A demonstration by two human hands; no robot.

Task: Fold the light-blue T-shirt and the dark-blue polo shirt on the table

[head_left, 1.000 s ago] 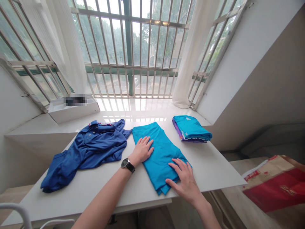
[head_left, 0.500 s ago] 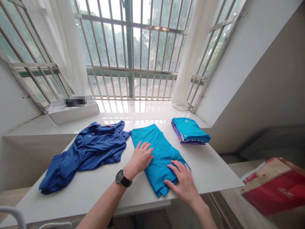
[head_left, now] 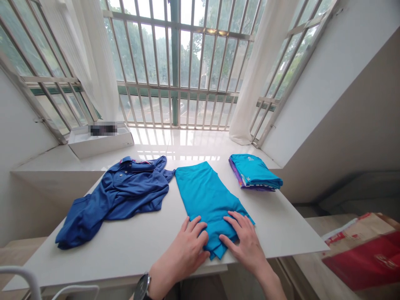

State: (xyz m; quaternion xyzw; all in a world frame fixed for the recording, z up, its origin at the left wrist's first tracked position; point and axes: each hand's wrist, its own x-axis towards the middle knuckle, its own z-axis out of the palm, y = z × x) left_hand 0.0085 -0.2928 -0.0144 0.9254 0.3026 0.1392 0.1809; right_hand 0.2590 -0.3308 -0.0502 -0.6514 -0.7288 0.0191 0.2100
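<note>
A turquoise garment (head_left: 204, 189), folded lengthwise so that it looks like a pair of shorts, lies flat on the white table (head_left: 140, 241). My left hand (head_left: 190, 243), with a watch on the wrist, rests on its near left edge, fingers bent but apart. On the near right part of the cloth lies my right hand (head_left: 243, 241), fingers spread. Left of the garment is a crumpled dark blue polo shirt (head_left: 134, 191), its collar toward the window. A stack of folded clothes (head_left: 256, 171), turquoise on top and purple below, sits at the far right.
A white open box (head_left: 100, 143) with a blurred item stands on the window sill (head_left: 162, 143) at the back left. Barred windows and white curtains (head_left: 250, 104) are behind. A red and tan paper bag (head_left: 365, 254) is at the right, beyond the table edge.
My left hand has moved from the middle of the turquoise garment toward its near edge. My right hand stays on the near right part. The view has shifted slightly.
</note>
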